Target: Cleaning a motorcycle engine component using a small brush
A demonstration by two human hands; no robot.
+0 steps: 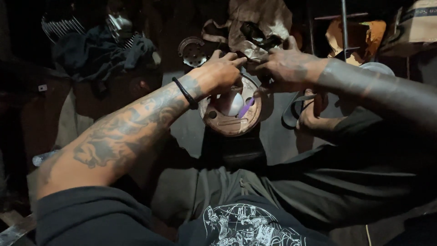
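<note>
A round rusty-brown metal plate (230,123) with a pale central hub and small holes sits on a dark stand in front of me. A thin purple tool (246,107) lies across its right half. My left hand (221,73) rests on the plate's upper edge, fingers curled and pinching something small I cannot make out. My right hand (287,66) meets it from the right, fingertips touching the same spot at the plate's top rim. A black band circles my left wrist.
A second round metal disc (193,51) lies behind the plate. Crumpled brown paper (264,18) and dark cloth (98,52) lie at the back. A cardboard box (421,23) is at the top right. A bare foot (312,116) rests right of the plate.
</note>
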